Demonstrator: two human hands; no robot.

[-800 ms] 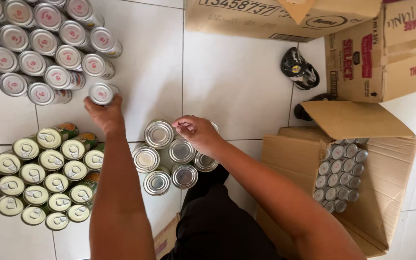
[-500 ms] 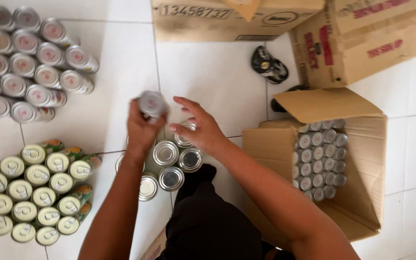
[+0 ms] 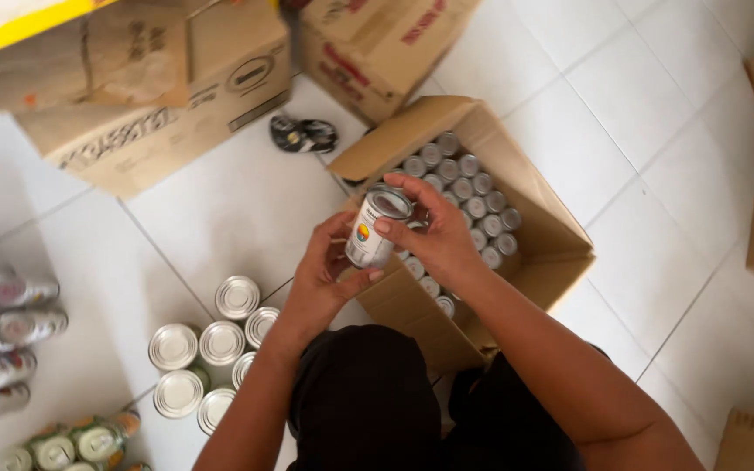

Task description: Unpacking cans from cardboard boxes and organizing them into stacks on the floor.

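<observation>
A tin can [image 3: 375, 228] with a white label and a silver lid is held upright between both hands, above the near edge of an open cardboard box [image 3: 530, 199]. My left hand [image 3: 323, 279] cups the can from below and behind. My right hand [image 3: 429, 228] grips its top and right side with the fingers curled over the rim. Inside the box stand several more silver-lidded cans [image 3: 462, 183] in rows.
A cluster of upright cans [image 3: 211, 344] sits on the white tile floor at lower left, with more cans lying at the far left [image 3: 2, 331]. Closed cardboard boxes [image 3: 141, 96] line the back and right edge. A small black object [image 3: 304, 133] lies near the box.
My left hand carried a can from the left-hand stack to the front of me, my right hand joined it, and my view swung right toward the open box.
</observation>
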